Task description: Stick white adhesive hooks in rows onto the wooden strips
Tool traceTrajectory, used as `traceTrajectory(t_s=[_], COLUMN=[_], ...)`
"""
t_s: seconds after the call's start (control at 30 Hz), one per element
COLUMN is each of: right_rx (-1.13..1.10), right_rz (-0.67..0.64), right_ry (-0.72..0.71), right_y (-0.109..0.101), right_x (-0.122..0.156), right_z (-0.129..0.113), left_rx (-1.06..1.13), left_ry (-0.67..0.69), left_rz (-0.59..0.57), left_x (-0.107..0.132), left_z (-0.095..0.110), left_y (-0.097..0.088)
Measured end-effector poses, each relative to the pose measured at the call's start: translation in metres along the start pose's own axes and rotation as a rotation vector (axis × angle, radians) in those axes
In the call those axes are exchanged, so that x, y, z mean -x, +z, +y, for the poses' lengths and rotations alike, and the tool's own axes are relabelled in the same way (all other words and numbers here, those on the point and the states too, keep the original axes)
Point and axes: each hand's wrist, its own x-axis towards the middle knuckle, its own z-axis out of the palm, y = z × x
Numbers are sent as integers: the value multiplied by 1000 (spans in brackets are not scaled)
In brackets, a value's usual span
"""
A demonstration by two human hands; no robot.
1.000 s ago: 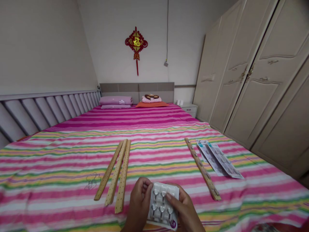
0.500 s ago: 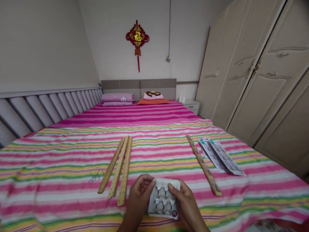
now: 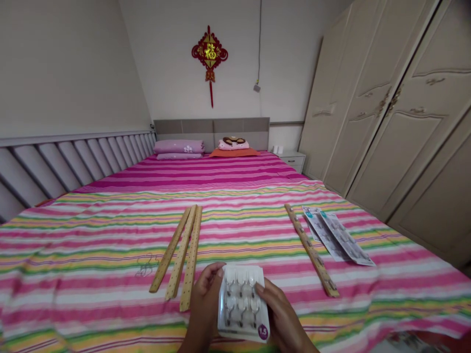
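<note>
I hold a clear blister pack of metal hooks (image 3: 242, 303) upright over the near edge of the bed. My left hand (image 3: 204, 304) grips its left side with fingers curled round the top corner. My right hand (image 3: 282, 318) grips the right side, thumb on the front. Three perforated wooden strips (image 3: 180, 258) lie side by side on the striped blanket just left of my hands. A fourth wooden strip with hooks on it (image 3: 311, 250) lies to the right.
Flat packs of hooks (image 3: 337, 236) lie beside the right strip. The striped bed (image 3: 235, 196) runs to a headboard with pillows (image 3: 178, 148). A padded wall panel (image 3: 73, 162) is on the left, a wardrobe (image 3: 397, 113) on the right, a nightstand (image 3: 292, 160) beyond.
The blister pack has been turned more upright and raised slightly between my hands. The view has tilted down a little.
</note>
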Motion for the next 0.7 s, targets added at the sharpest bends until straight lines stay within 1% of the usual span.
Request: traceTrajectory(t_s=[0.1, 0.2, 0.3, 0.37, 0.5, 0.53, 0.63, 0.7], right_rx=[20, 81, 182, 248, 396, 441, 550, 591], right_rz=[55, 14, -31, -43, -61, -58, -22, -27], right_ry=[-17, -47, -76, -103, -157, -170, -223, -259], right_y=[3, 3, -1, -5, -13, -15, -19, -19], right_x=[1, 1, 0, -1, -1, -1, 1, 2], right_z=[-1, -4, -5, -4, -1, 1, 5, 9], left_rx=[-70, -167, -207, -197, -40, 5, 65, 77], left_ry=[69, 132, 157, 123, -83, -113, -110, -99], left_rz=[-27, -21, -8, -7, -31, -43, -78, -104], left_x=[-3, -5, -6, -5, -2, -2, -3, -3], left_z=[0, 4, 10, 12, 15, 15, 13, 12], left_y=[-2, -5, -5, -4, 0, 1, 4, 5])
